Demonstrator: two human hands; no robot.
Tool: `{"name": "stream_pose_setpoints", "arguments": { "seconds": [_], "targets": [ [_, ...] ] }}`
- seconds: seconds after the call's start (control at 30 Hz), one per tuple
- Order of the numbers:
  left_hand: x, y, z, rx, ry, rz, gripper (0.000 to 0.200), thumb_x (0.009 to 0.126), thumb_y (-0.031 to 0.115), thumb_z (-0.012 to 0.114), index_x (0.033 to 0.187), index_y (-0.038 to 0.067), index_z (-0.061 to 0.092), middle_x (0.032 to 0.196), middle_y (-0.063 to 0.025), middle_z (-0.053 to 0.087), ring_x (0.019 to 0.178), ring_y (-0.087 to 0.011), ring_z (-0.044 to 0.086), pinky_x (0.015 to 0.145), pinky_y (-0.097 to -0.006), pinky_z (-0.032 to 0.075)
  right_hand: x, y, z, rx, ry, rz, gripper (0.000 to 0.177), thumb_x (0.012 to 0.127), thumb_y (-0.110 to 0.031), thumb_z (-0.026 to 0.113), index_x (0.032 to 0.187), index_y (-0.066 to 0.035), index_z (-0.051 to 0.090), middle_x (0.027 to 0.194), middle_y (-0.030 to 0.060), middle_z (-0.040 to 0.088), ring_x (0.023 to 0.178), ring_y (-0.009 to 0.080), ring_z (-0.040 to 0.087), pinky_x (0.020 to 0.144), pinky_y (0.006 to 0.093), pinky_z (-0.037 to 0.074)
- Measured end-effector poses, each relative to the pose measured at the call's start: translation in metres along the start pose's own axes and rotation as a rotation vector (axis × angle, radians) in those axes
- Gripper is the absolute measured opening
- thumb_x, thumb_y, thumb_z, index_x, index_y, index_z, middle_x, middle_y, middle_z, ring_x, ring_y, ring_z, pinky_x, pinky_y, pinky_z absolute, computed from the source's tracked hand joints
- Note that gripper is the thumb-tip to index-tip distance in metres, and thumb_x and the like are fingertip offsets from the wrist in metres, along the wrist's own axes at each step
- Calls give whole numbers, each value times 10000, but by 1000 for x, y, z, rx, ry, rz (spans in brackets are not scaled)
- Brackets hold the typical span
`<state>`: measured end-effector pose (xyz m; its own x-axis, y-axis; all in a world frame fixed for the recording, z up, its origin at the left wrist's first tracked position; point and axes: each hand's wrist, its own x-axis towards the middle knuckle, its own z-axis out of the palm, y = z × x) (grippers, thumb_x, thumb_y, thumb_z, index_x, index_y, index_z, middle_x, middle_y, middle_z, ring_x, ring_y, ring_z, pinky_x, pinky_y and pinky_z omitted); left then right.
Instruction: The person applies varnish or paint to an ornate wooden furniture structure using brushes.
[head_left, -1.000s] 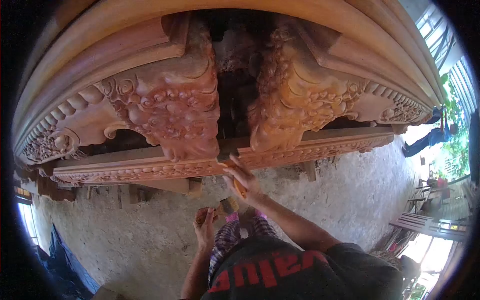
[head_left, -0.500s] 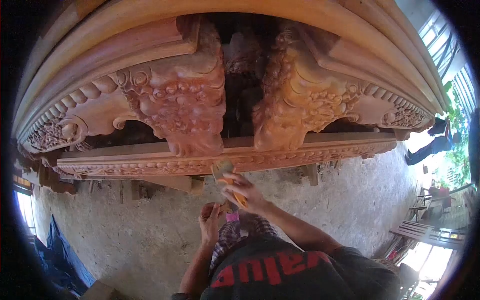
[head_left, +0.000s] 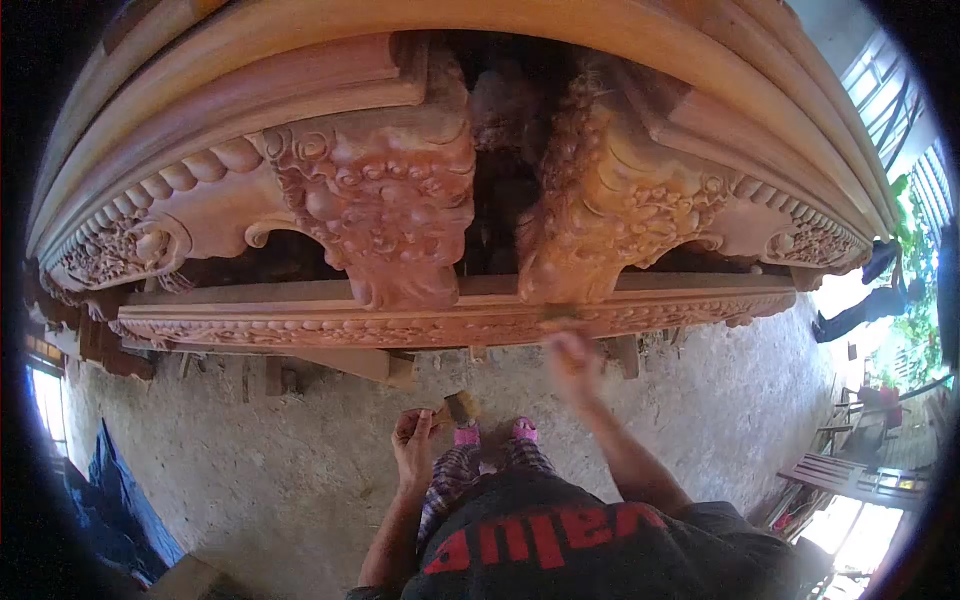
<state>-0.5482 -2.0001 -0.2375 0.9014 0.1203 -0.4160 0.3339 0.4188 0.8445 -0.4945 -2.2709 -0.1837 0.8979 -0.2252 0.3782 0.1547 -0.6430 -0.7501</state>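
Observation:
My right hand (head_left: 572, 362), smeared by motion, grips a paintbrush (head_left: 558, 318) whose bristles overlap the carved lower rail (head_left: 400, 332) of a large wooden piece. Over the floor, my left hand (head_left: 412, 428) is closed on the handle of a second paintbrush (head_left: 460, 407), its bristles pointing up to the right. Above the rail stand two carved legs, a reddish one (head_left: 395, 215) on the left and a more orange one (head_left: 620, 220) on the right. Between them the space is dark.
Thick curved wooden molding (head_left: 500, 18) arches over the top. Wooden blocks (head_left: 285, 378) sit under the rail on the concrete floor (head_left: 300, 480). Dark blue sheeting (head_left: 125, 500) lies at lower left. On the right are a slatted bench (head_left: 860, 475) and a person (head_left: 870, 305) near the edge.
My right hand has moved right and up with its paintbrush, from near my left hand to the carved rail. My left hand stays nearly in place; its paintbrush is now in plain view.

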Motion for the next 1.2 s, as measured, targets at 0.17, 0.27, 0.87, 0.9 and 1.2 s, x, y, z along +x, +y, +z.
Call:
{"name": "stream_pose_setpoints", "arguments": {
  "seconds": [0.17, 0.27, 0.87, 0.9, 1.2],
  "targets": [
    [-5, 13, 14, 13, -48, 1, 162, 916, 194, 620, 911, 33, 628, 902, -32, 634, 815, -113, 591, 737, -294, 520, -2, -73, 59, 79, -180, -354, 133, 852, -88, 640, 955, -44, 569, 1216, 179, 523, 1079, 378, 548, 864, 416, 478],
    [-2, 8, 3, 31, -22, -15, 163, 914, 196, 622, 921, 33, 627, 911, -43, 637, 825, -119, 598, 751, -303, 524, 14, -91, 51, 6, -15, -333, 168, 809, -41, 677, 939, -25, 572, 1208, 198, 518, 1031, 377, 557, 828, 408, 471],
    [-8, 8, 2, 58, -27, -8, 232, 928, 228, 584, 952, -2, 595, 943, -90, 618, 862, -180, 605, 809, -322, 492, 24, -26, 75, 349, -473, -330, 177, 850, -73, 637, 993, -32, 540, 1155, 163, 597, 931, 310, 619, 812, 387, 475],
    [-9, 9, 4, 69, -29, 3, 241, 928, 237, 585, 954, -2, 595, 948, -87, 619, 860, -178, 605, 804, -322, 492, 21, -22, 71, 390, -552, -305, 186, 849, -67, 636, 1002, -35, 536, 1172, 160, 589, 927, 312, 617, 812, 389, 474],
    [-8, 3, 0, 30, -26, -42, 149, 920, 180, 608, 928, 32, 613, 908, -21, 608, 856, -131, 593, 794, -309, 508, 1, -28, 93, 122, 9, -362, 123, 837, -34, 648, 942, -21, 585, 1236, 183, 547, 988, 309, 637, 780, 330, 522]
  ]
}}
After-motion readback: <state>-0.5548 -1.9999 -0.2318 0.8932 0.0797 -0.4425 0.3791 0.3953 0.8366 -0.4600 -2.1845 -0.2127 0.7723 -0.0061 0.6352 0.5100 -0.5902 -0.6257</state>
